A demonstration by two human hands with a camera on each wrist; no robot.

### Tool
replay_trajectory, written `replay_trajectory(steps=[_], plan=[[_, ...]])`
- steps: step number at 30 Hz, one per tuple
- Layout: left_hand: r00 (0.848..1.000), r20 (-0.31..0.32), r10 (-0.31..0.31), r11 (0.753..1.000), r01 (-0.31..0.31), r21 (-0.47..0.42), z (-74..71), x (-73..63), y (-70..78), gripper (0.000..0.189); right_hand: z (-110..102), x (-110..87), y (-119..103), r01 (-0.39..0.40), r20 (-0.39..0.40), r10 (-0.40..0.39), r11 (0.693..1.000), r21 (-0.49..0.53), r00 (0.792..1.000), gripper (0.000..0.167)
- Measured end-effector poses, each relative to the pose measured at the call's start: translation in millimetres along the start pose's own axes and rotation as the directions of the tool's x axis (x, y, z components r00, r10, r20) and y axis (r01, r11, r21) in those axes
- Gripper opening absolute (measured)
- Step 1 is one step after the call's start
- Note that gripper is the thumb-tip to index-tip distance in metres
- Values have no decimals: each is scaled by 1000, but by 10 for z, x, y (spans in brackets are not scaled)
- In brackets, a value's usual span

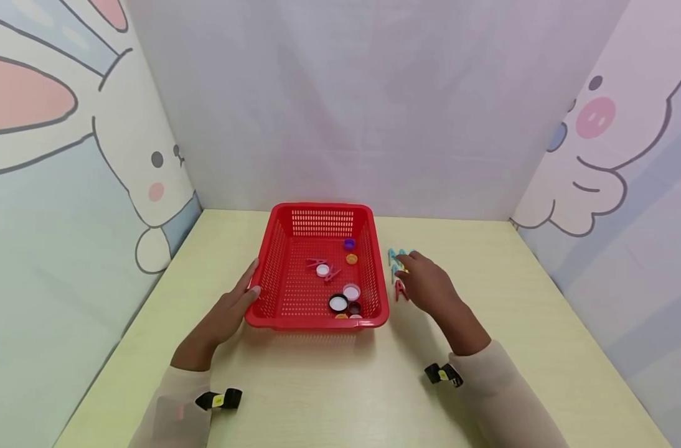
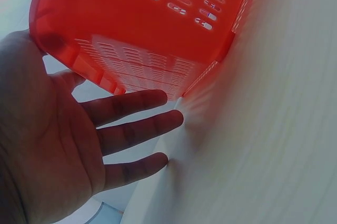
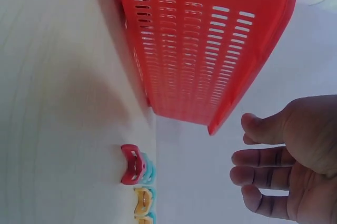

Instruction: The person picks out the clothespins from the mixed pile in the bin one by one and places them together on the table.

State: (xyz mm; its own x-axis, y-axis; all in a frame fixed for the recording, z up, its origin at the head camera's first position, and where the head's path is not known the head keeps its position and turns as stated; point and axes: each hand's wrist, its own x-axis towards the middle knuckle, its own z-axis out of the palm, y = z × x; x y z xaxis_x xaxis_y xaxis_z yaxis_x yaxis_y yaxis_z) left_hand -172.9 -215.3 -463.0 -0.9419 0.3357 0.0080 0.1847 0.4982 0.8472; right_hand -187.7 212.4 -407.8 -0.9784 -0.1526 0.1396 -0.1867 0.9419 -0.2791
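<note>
A red plastic basket (image 1: 317, 323) stands on the table, holding two dark pink clothespins (image 1: 332, 274) and several round caps (image 1: 338, 303). At its left side, my left hand (image 1: 228, 314) rests against the rim with the thumb, while its fingers stretch out straight and spread, as the left wrist view shows. To the right of the basket, my right hand (image 1: 428, 286) hovers over a small group of clothespins, fingers loosely bent with nothing between them. Light blue clothespins (image 1: 392, 256), a red clothespin (image 1: 400, 290) and yellow clothespins (image 3: 142, 202) lie there, partly hidden by the hand in the head view.
The pale wooden table (image 1: 520, 298) meets a light back wall (image 1: 340, 124) and two side walls with cartoon animals. A purple cap (image 1: 348, 244) and an orange cap (image 1: 352, 259) lie toward the basket's right side. Black straps (image 1: 444, 375) sit on the wrists.
</note>
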Motion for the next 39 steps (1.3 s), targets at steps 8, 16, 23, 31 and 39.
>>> replay_trajectory(steps=[8, 16, 23, 31, 39], plan=[[1000, -2, -8, 1000, 8, 4, -9, 8, -22, 79, -73, 45, -214, 156, -67, -162, 984, -82, 985, 49], [1000, -5, -5, 1000, 5, 1, -20, 0, -29, 80, -102, 148, -453, 271, 18, -271, 959, -83, 963, 57], [1000, 0, 9, 1000, -9, 3, -11, 10, -40, 78, -67, 270, -585, 330, 135, -316, 940, -90, 939, 65], [1000, -3, 3, 1000, -3, 0, -7, 12, -40, 78, 16, 467, -586, 427, 256, -387, 896, -124, 886, 63], [1000, -16, 3, 1000, -2, 5, 4, -7, -25, 78, 59, 625, -618, 473, 316, -417, 872, -124, 852, 54]])
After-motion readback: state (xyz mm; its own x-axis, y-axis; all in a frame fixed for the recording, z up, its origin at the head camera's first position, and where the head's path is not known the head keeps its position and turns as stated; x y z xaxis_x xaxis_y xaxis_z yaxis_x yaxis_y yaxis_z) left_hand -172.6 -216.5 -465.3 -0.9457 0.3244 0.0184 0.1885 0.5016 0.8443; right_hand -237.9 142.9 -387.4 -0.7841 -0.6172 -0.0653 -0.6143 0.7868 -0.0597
